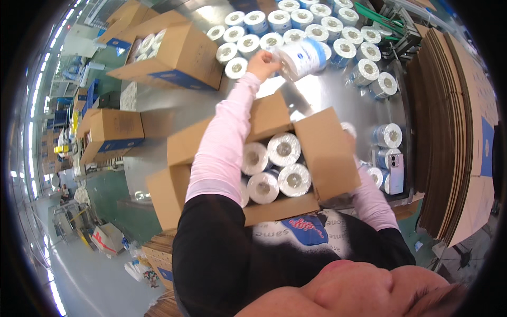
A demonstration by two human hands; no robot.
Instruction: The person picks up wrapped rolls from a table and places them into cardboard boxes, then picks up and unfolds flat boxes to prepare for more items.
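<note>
My left hand (262, 63) reaches far out over the metal table and grips a white-and-blue wrapped paper roll (302, 57), lifted above the other loose rolls (338, 26). In front of me stands an open cardboard box (327, 158) with several white rolls (283, 149) standing on end inside. My right hand (350, 141) is at the box's right flap and mostly hidden behind it. Whether it grips the flap does not show.
More wrapped rolls (388, 136) and a phone (396, 170) lie right of the box. Flattened cartons (454, 132) are stacked along the right. An open box with rolls (179, 53) and a closed box (113, 129) sit on the left. The floor lies beyond the table's left edge.
</note>
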